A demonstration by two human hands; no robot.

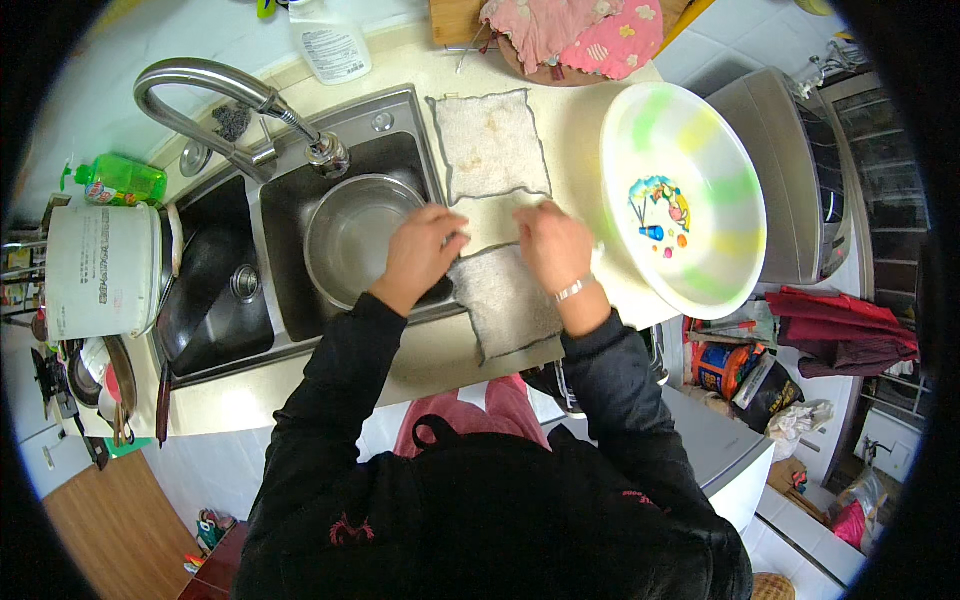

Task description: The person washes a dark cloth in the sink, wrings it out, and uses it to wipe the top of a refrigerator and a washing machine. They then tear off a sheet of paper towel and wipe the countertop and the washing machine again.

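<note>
Two whitish rags with dark edging lie flat on the countertop, one farther rag [491, 142] and one nearer rag [510, 304], both stained or greyed. My left hand [421, 253] hovers by the nearer rag's upper left corner, beside the sink. A small gap shows between its thumb and fingers, and nothing is seen in it. Over the upper right part of the same rag is my right hand [556, 244], with a band on the wrist. Its fingers are bent and blurred; whether they pinch the edge cannot be made out.
A metal bowl of clear liquid [360, 232] sits in the right sink basin [292, 292] under the faucet [202, 71]. A large plastic basin [720, 202] stands tilted at right. A wok [214, 300] occupies the left basin. Spray bottle [330, 45] and soap bottle [127, 180] line the back.
</note>
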